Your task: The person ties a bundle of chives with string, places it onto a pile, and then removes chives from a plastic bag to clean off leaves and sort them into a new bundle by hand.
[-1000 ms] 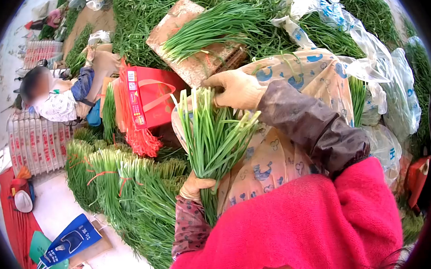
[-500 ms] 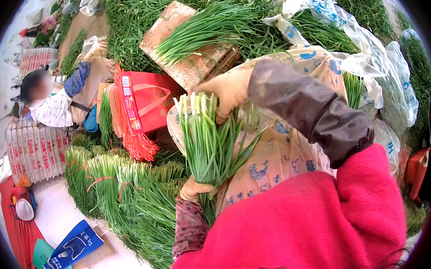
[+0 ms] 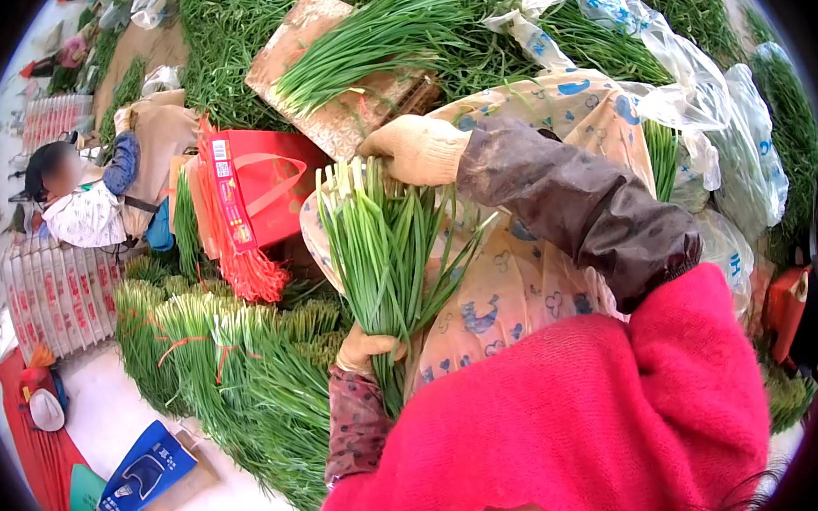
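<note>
An upright bunch of garlic chives [image 3: 380, 248], pale cut ends at the top, stands before my chest. Wrapped round its lower part is my gloved left hand [image 3: 366, 348], closed on the leaves. At the upper right of the bunch, my gloved right hand [image 3: 417, 150] has its fingers bent in against the pale ends; its fingertips are partly hidden behind the stalks. A patterned apron [image 3: 487, 312] covers my lap. Beyond my hands, loose chives [image 3: 373, 47] lie across a worn board [image 3: 307, 37].
A red bag [image 3: 260, 185] with red ties [image 3: 253, 276] stands to the left. Tied chive bunches [image 3: 199, 348] are packed below it. Clear plastic bags [image 3: 699, 97] lie at the right, loose greens [image 3: 227, 42] behind. Another person [image 3: 83, 205] sits at far left.
My right hand has shifted up and left, from the side of the bunch to its pale ends. The left hand keeps its grip. The whole view has drifted slightly.
</note>
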Available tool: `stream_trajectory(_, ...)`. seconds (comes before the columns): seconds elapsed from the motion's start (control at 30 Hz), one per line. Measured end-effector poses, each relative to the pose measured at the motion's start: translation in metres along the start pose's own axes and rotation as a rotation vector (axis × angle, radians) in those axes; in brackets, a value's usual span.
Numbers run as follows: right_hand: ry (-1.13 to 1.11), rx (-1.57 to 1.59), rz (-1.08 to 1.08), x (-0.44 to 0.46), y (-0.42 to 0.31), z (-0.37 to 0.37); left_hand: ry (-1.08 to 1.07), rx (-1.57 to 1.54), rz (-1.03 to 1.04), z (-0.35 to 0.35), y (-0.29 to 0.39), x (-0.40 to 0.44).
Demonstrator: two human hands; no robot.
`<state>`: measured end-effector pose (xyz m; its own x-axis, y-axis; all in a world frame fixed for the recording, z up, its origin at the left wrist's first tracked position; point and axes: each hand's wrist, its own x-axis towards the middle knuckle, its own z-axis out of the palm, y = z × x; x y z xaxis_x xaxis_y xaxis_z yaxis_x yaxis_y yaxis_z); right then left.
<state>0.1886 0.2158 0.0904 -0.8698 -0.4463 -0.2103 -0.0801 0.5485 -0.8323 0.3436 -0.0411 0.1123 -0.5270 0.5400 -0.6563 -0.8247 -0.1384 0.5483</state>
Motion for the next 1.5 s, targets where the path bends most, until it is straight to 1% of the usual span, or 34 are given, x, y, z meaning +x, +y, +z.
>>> stream_trajectory(0.03,-0.003,0.001,-0.004,0.003,0.001,-0.003,0.005,-0.001,0.002,0.000,-0.001,0.001)
stream_trajectory(0.1,0.140,-0.143,0.188,0.010,0.002,-0.012,-0.020,0.017,0.012,-0.017,-0.010,0.002)
stream_trajectory(0.17,0.538,0.137,0.216,0.018,0.026,-0.027,-0.040,0.030,0.002,-0.033,-0.018,0.000)
stream_trajectory(0.23,0.716,0.409,0.320,0.032,0.060,-0.049,0.016,-0.021,0.027,-0.034,-0.023,-0.004)
stream_trajectory(0.3,0.684,0.360,0.273,0.033,0.080,-0.074,0.055,-0.068,0.053,-0.022,-0.020,-0.002)
stream_trajectory(0.37,0.636,-0.318,0.271,0.009,0.051,-0.081,0.053,-0.121,0.096,-0.025,-0.024,-0.001)
stream_trajectory(0.4,0.607,-0.441,0.215,-0.004,0.036,-0.074,0.024,-0.115,0.094,-0.025,-0.022,0.001)
stream_trajectory(0.43,0.524,-0.411,0.139,-0.009,0.030,-0.069,0.032,-0.119,0.098,-0.024,-0.022,0.001)
stream_trajectory(0.5,0.295,-0.127,0.089,-0.023,0.010,-0.055,0.069,-0.157,0.110,-0.022,-0.022,0.001)
stream_trajectory(0.57,0.195,-0.027,0.135,-0.034,0.003,-0.036,0.089,-0.161,0.109,-0.021,-0.019,0.000)
stream_trajectory(0.63,0.266,-0.145,0.145,-0.042,0.005,-0.026,0.004,-0.149,0.132,-0.032,-0.024,0.002)
stream_trajectory(0.67,0.310,-0.099,0.158,-0.045,0.010,-0.020,-0.040,-0.187,0.135,-0.036,-0.027,0.003)
stream_trajectory(0.7,0.352,-0.053,0.170,-0.050,0.014,-0.016,-0.040,-0.185,0.138,-0.034,-0.026,0.002)
stream_trajectory(0.77,-0.009,0.347,0.377,-0.066,0.001,-0.032,0.057,-0.159,0.131,-0.030,-0.024,0.000)
stream_trajectory(0.8,-0.086,0.320,0.435,-0.067,0.015,-0.019,0.053,-0.162,0.132,-0.029,-0.023,0.001)
stream_trajectory(0.83,-0.148,0.278,0.408,-0.072,0.013,-0.014,0.040,-0.158,0.140,-0.026,-0.021,0.001)
stream_trajectory(0.87,-0.284,0.276,0.436,-0.071,0.015,-0.005,0.003,-0.159,0.145,-0.024,-0.019,0.002)
stream_trajectory(0.9,-0.355,0.306,0.263,-0.065,0.043,0.015,-0.039,-0.161,0.147,-0.023,-0.018,0.004)
stream_trajectory(0.93,-0.332,0.508,0.119,-0.059,0.056,0.038,-0.041,-0.106,0.131,-0.030,-0.021,0.005)
stream_trajectory(0.97,-0.309,0.707,-0.031,-0.057,0.063,0.052,0.022,-0.055,0.133,-0.017,-0.013,0.002)
stream_trajectory(1.03,-0.264,1.016,-0.204,-0.047,0.053,0.057,0.055,0.086,0.084,-0.006,-0.003,0.000)
stream_trajectory(1.07,-0.215,1.084,-0.234,-0.042,0.051,0.060,0.031,0.149,0.121,-0.010,-0.006,0.005)
stream_trajectory(1.1,-0.208,1.082,-0.233,-0.038,0.043,0.057,0.024,0.151,0.120,-0.008,-0.009,0.009)
stream_trajectory(1.17,-0.214,1.459,-0.195,-0.037,0.032,0.048,-0.025,0.290,0.150,-0.002,-0.018,0.017)
stream_trajectory(1.2,-0.127,1.510,-0.147,-0.039,0.033,0.049,-0.037,0.286,0.060,0.001,-0.015,0.016)
stream_trajectory(1.23,-0.122,1.508,-0.143,-0.040,0.035,0.048,-0.042,0.284,0.059,0.000,-0.015,0.017)
stream_trajectory(1.3,-0.215,1.536,-0.224,-0.042,0.032,0.042,-0.076,0.534,0.031,0.002,-0.012,0.018)
stream_trajectory(1.33,-0.275,1.603,-0.232,-0.049,0.022,0.030,-0.109,0.448,-0.003,0.010,-0.005,0.017)
stream_trajectory(1.37,-0.273,1.607,-0.233,-0.049,0.028,0.033,-0.108,0.450,-0.007,0.012,-0.001,0.016)
stream_trajectory(1.43,-0.414,1.546,-0.295,-0.048,0.041,0.037,-0.232,0.597,-0.121,0.010,0.009,0.013)
stream_trajectory(1.47,-0.362,1.545,-0.328,-0.051,0.044,0.041,-0.222,0.792,-0.113,0.000,0.011,0.008)
stream_trajectory(1.5,-0.355,1.549,-0.330,-0.053,0.046,0.043,-0.225,0.796,-0.119,0.001,0.018,0.005)
